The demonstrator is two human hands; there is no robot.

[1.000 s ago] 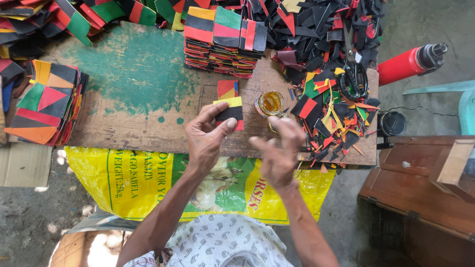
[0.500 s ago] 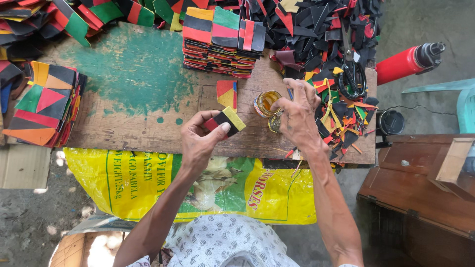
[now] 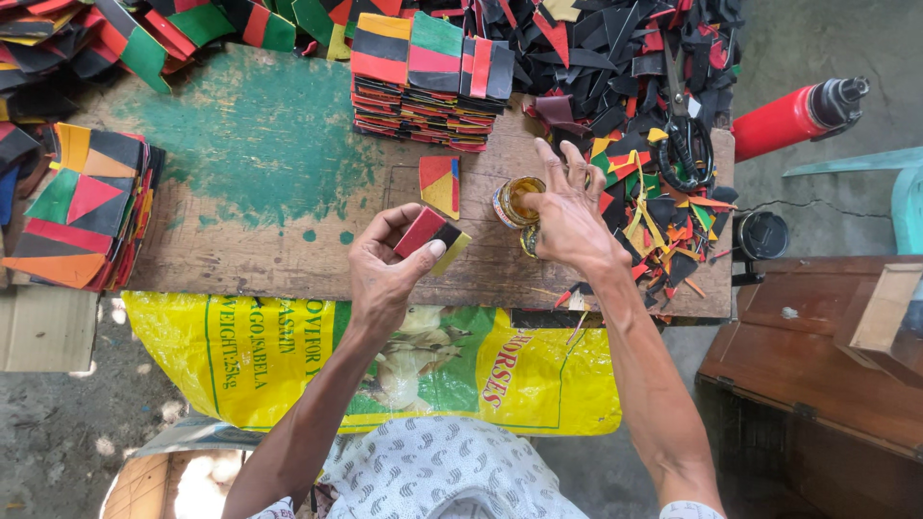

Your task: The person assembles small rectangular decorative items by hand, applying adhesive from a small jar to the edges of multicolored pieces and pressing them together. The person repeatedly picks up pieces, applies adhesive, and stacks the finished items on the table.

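Here the left hand (image 3: 385, 274) pinches a small red, black and yellow patch (image 3: 431, 235) near the board's (image 3: 240, 250) front edge. The right hand (image 3: 569, 223), fingers spread, dips fingertips into an open glue jar (image 3: 519, 200) beside it. Risk: a knock tips the jar, fouling the triangular piece (image 3: 440, 185) nearby.

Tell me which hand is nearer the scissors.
Right. The right hand sits at the small glue jar, just left of the scissors. The left hand is farther left, holding a red and black piece.
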